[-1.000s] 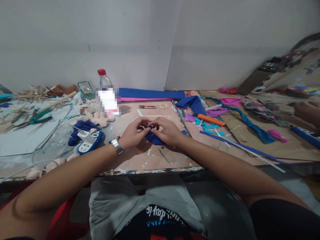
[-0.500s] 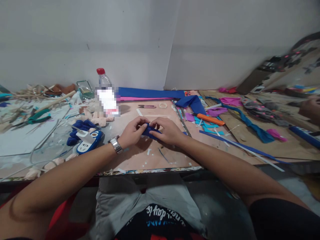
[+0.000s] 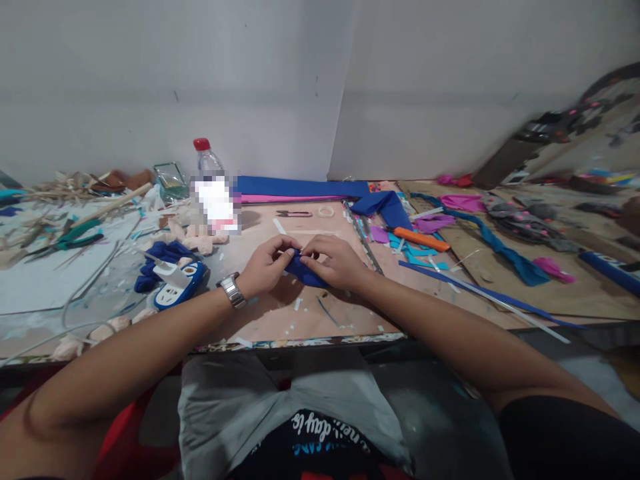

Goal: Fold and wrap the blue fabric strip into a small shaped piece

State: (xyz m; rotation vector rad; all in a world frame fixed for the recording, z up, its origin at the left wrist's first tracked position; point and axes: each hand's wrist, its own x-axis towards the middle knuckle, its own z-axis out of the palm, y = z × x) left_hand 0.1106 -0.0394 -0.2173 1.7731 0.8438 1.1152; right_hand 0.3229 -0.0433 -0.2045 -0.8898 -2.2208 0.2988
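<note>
Between my two hands is a piece of dark blue fabric (image 3: 306, 272), bunched and folded, held just above the wooden board (image 3: 260, 310). My left hand (image 3: 269, 263), with a metal watch (image 3: 231, 291) on its wrist, pinches the fabric's left end between thumb and fingers. The upper edge is pinched by my right hand (image 3: 335, 261), whose thumb lies across the cloth. Part of the fabric is hidden behind my fingers. Beyond my hands lie small thread snips (image 3: 294, 214) and a roll of tape (image 3: 326, 211).
Left are a blue-and-white power strip (image 3: 181, 285), green-handled pliers (image 3: 75, 237) and a red-capped bottle (image 3: 207, 157). A long blue fabric strip (image 3: 300, 187) runs along the back. To the right lie an orange utility knife (image 3: 421, 239), coloured scraps and a dark bottle (image 3: 510, 157).
The fabric's lower part has spread open and hangs lower beneath my right hand. My hands stay almost in place. A person's hand at the far right has moved mostly out of view.
</note>
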